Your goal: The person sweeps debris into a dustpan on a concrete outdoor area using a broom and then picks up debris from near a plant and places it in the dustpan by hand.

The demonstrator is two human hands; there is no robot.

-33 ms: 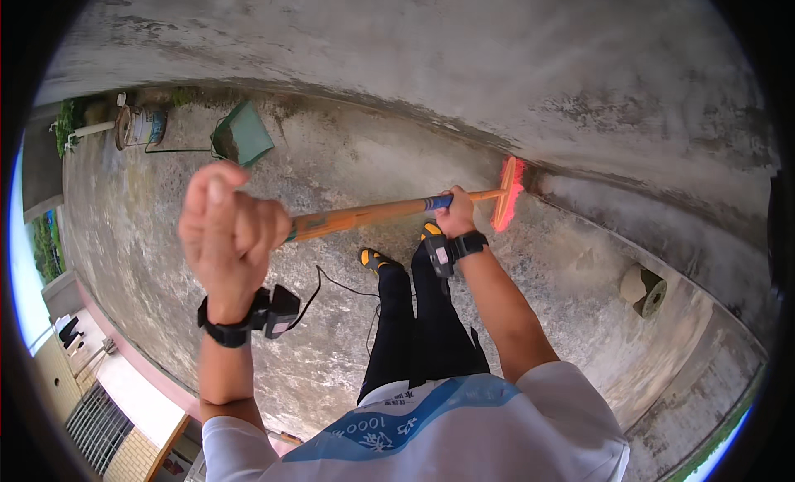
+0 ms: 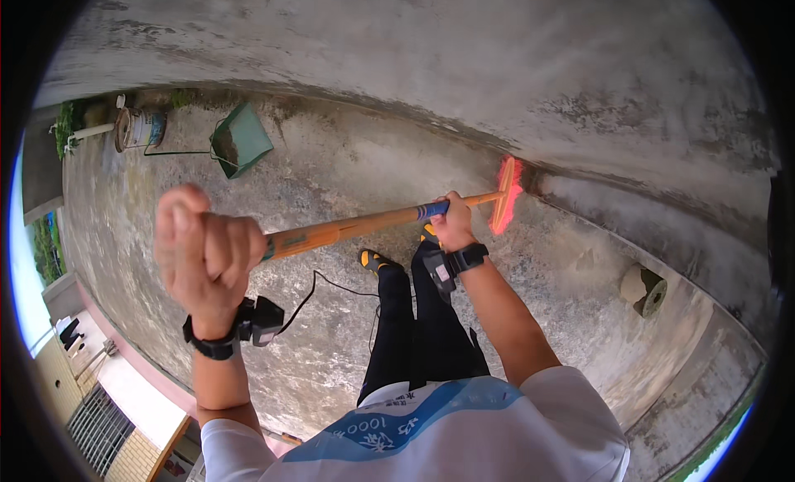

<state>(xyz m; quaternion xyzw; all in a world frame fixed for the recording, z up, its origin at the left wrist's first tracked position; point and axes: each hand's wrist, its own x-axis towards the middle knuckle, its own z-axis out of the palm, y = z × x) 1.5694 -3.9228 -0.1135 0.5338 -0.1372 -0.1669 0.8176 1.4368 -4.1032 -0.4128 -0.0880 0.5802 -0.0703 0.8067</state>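
Note:
A long-handled broom (image 2: 348,228) with an orange wooden stick slants across in front of me. My left hand (image 2: 207,254) is closed round the top end of the stick, next to a green patch on it. Lower down, just past a blue band, my right hand (image 2: 453,224) grips the same stick. The orange broom head (image 2: 503,195) with pink bristles is down at the concrete floor (image 2: 331,184), close to the foot of the wall near the corner. My fingers hide parts of the stick.
A green long-handled dustpan (image 2: 244,141) with dark debris lies at the far left, near a pail (image 2: 137,127). A grey hollow cylinder (image 2: 644,290) is on the floor at right. Concrete walls (image 2: 464,60) bound the far and right sides. A black cable (image 2: 335,281) trails from my left wrist.
My left hand has moved left and slightly down, drawing the stick's top end with it. My right hand and the broom head have shifted only slightly.

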